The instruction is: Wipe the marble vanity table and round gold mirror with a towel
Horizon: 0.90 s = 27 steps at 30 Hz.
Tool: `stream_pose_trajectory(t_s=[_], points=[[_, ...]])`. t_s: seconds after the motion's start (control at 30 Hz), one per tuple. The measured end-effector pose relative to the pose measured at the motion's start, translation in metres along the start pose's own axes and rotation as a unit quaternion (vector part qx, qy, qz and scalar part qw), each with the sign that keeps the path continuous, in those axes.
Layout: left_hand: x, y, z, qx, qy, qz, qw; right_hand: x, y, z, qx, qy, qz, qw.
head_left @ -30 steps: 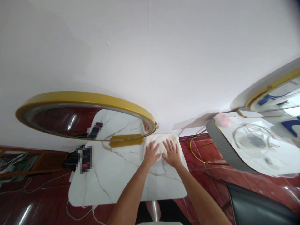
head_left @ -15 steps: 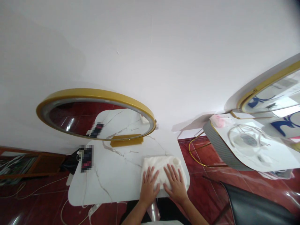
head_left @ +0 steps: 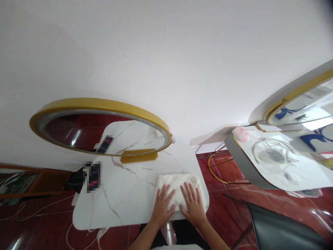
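Observation:
A folded white cloth (head_left: 179, 180) lies flat at the right front of the white marble-look table (head_left: 125, 205). On its left part rests my left hand (head_left: 163, 205), palm down with the fingers spread. My right hand (head_left: 192, 203) lies the same way on the cloth's right part. Both hands are open and press or rest on top without gripping. The thumbs point toward each other, with a strip of cloth showing between them. What is beneath the cloth is hidden.
A gold-framed oval mirror (head_left: 104, 104) stands on a gold base (head_left: 139, 157) at the table's back. A blurred-out dark item (head_left: 93, 177) lies at the left edge. To the right are a second white table (head_left: 304, 166) with a coiled cable (head_left: 272, 152), and a black chair (head_left: 281, 225).
Both hands stay flat on the cloth, with little visible movement. The view has shifted slightly, so the table and mirror appear a little farther left.

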<state>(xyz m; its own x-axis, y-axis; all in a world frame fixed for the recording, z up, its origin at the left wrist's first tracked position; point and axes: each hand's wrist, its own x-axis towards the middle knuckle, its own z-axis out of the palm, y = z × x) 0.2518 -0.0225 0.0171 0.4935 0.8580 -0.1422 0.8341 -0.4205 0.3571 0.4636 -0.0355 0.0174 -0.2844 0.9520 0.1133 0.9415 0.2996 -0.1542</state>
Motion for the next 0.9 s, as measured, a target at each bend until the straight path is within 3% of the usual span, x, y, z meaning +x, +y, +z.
stream_pose_trajectory(t_s=[0.47, 0.9], points=[[0.093, -0.019, -0.025, 0.003, 0.019, -0.037, 0.999, 0.092, 0.026, 0.005, -0.022, 0.014, 0.025, 0.999], [0.157, -0.034, -0.051, -0.035, -0.026, -0.071, 0.997, 0.148, 0.052, 0.018, -0.026, 0.014, 0.023, 0.999]])
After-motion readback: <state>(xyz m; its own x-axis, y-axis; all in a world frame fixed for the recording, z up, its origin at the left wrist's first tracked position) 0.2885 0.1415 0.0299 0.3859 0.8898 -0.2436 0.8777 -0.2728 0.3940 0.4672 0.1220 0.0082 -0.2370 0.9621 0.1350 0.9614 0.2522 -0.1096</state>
